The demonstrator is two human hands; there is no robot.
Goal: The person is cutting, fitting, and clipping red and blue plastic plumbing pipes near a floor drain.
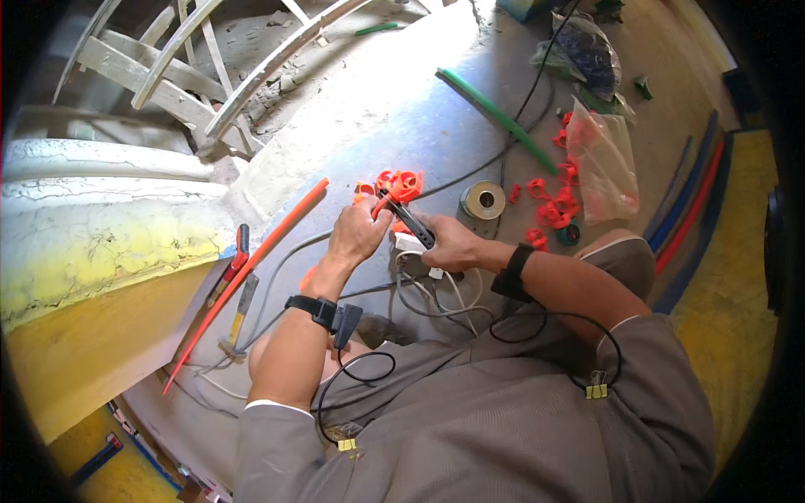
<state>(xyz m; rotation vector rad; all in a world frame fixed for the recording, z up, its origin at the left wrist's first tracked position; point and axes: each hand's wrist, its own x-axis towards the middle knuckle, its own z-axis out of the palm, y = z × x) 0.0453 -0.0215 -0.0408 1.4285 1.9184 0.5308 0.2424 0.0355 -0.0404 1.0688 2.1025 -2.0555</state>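
Note:
My left hand (356, 233) pinches a thin orange-red piece (380, 207), which looks like a strip or short tube. My right hand (453, 245) is closed around a slim black hand tool (412, 225) with holes along its body. The tool's far end meets the orange-red piece; its exact kind is too small to make out. Just beyond my fingers lie several orange-red ring-shaped pipe clips (407, 184). Below the tool are a white plug or socket block (408, 243) and looped pale cable (444, 311), partly hidden by my right hand.
A solder-like spool (484, 200) stands right of my hands. More red clips (560, 210) lie near a clear plastic bag (605, 172). A green tube (495, 120) lies beyond. To the left are a long orange tube (251, 267), a red-handled tool (241, 243) and a hammer (237, 325).

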